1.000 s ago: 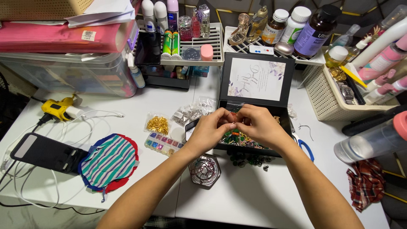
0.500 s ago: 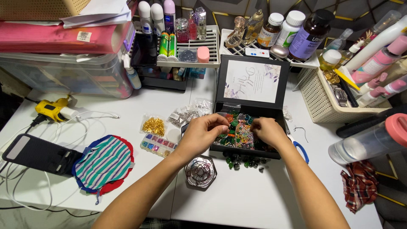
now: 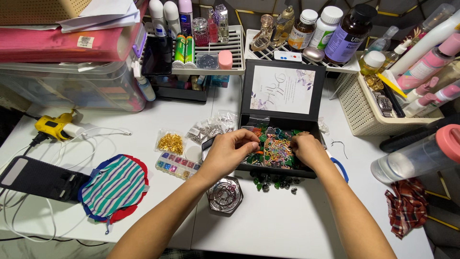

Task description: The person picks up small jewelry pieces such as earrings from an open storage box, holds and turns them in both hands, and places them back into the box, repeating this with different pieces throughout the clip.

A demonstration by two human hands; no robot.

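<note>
An open black box stands on the white table, its lid raised and lined with a floral card. Inside lie many small coloured beads and chains. My left hand hovers over the box's left side with thumb and fingertips pinched on something too small to make out. My right hand rests in the box's right side, fingers curled down among the beads, so their grip is hidden.
Loose dark beads and a hexagonal wire dish lie in front of the box. A bead organizer, gold findings bag, striped fabric, glue gun, blue-handled scissors, white basket and racks of bottles surround it.
My hands were joined above the box, pinching something together. They have parted and lowered: the right went into the box's right side, the left stayed over the left side.
</note>
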